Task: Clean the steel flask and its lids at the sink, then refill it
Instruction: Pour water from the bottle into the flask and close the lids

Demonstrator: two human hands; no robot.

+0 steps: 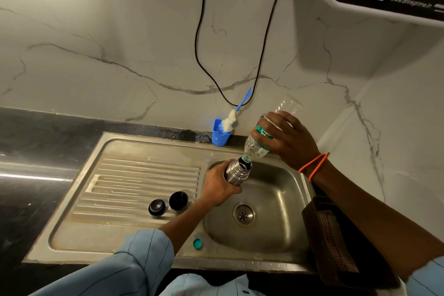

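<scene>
The left hand [217, 185] is gripping the flask [237, 170] over the sink [295, 190] rim; the right hand [288, 139] is clasping a tipped bottle [258, 145], mouths touching.

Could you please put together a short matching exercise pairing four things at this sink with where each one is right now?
Things:
1. steel flask
2. plastic bottle
3. green cap
4. bottle brush

Places:
A. standing in the blue cup by the wall
B. held by the left hand over the basin
C. tipped neck-down in the right hand
D. lying on the sink rim near the front edge

Pairs: 1-B, 2-C, 3-D, 4-A
</scene>
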